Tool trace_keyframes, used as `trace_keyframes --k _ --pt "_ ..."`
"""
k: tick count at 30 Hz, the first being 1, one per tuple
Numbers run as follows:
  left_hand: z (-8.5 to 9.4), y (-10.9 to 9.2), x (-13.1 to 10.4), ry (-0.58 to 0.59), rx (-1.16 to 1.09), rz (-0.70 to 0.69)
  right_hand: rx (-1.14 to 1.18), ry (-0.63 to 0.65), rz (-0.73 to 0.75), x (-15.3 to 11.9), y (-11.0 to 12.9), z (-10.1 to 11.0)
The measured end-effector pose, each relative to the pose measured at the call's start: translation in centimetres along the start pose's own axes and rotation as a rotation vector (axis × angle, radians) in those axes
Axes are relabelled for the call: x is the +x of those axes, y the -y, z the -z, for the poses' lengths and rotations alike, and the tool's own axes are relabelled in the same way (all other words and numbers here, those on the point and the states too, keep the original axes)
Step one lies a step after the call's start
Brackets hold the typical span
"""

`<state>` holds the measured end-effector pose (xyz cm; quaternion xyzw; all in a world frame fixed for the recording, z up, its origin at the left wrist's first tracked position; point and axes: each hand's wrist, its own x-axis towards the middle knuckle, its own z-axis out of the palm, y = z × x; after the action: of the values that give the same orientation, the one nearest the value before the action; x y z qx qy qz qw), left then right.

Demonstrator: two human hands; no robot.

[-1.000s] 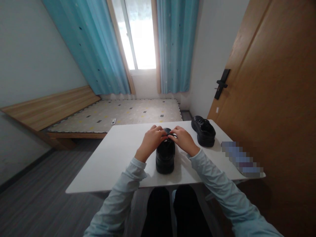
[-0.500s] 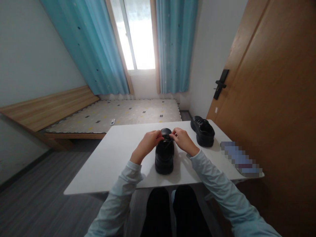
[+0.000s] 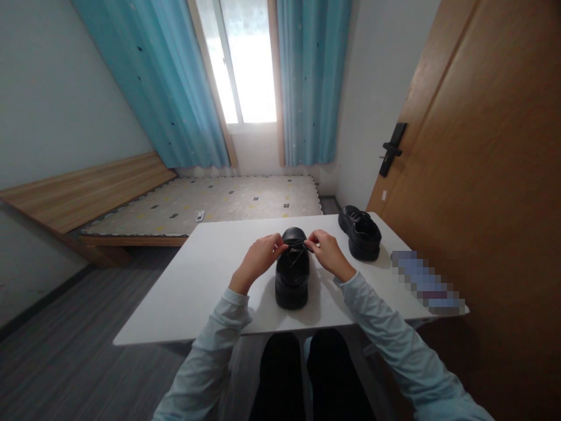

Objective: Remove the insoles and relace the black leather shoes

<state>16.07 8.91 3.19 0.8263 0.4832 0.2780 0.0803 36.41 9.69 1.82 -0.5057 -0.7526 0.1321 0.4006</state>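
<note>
Black laces [image 3: 297,248] look snugger across the shoe [image 3: 291,283] now my left hand [image 3: 262,255] and right hand [image 3: 327,250] have moved apart, fingers pinched together on a lace each.

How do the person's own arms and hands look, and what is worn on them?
The left hand and right hand wear no gloves. The long sleeves are pale blue, loose and wrinkled, with plain cuffs and no visible markings.

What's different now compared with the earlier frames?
The left hand has drawn leftward and the right hand slightly rightward, so the gap between them is wider and the laces show. Both still pinch the laces. The nearer shoe and other shoe stayed put on the table.
</note>
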Motion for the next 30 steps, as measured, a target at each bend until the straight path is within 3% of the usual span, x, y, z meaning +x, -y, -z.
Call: trace_keyframes --k 5,9,13,17,21,30 --pt "0.4 0.0 -0.2 0.015 -0.108 -0.163 0.07 -0.024 0.143 -1.1 0.5 0.4" --pt "0.9 -0.3 -0.7 0.058 -0.005 -0.298 -0.053 0.024 0.325 -2.0 0.7 0.8" --pt "0.7 -0.7 -0.8 0.007 0.147 -0.322 -0.203 0.061 0.373 -2.1 1.1 1.0" --pt "0.6 -0.8 -0.7 -0.084 0.123 -0.345 -0.31 0.059 0.416 -1.9 1.7 1.0" --pt "1.1 -1.0 -0.7 -0.175 -0.012 -0.308 -0.254 0.049 0.41 -2.0 2.1 1.2" --pt "2.0 -2.3 -0.7 -0.217 -0.239 -0.186 0.277 -0.092 0.169 -1.4 3.2 2.3"
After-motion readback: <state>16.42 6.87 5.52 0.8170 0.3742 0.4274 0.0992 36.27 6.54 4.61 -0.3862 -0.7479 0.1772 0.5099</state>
